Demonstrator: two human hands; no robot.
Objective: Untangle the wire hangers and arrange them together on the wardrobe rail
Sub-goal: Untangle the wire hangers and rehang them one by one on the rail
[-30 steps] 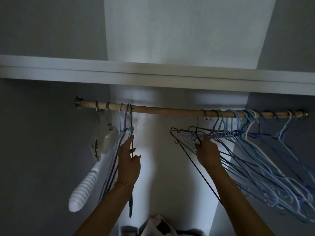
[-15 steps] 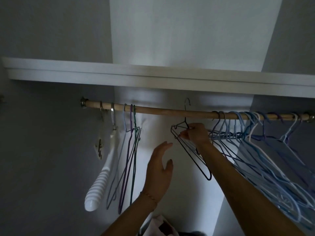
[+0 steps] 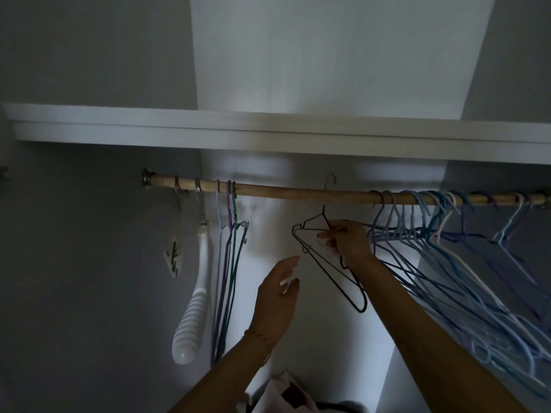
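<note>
At 6 o'clock, nearest the camera, a pale bundle (image 3: 286, 391) sits at the bottom edge, too dim to identify. Above it the left hand (image 3: 275, 296) is raised, fingers loosely spread and holding nothing, just at 7 o'clock of the black hanger (image 3: 328, 263) without touching it. The right hand (image 3: 348, 241), at 3 o'clock of centre, pinches that hanger near its neck; its hook (image 3: 330, 181) stands above the rail (image 3: 298, 192), not resting on it. From 3 to 5 o'clock a tangled mass of blue hangers (image 3: 447, 263) fans down from the rail's right part. At 9 o'clock three thin hangers (image 3: 226, 263) hang edge-on, with a white ribbed handle (image 3: 190, 323) beside them. Farthest, a white shelf (image 3: 268, 132) spans the view at 12 o'clock
</note>
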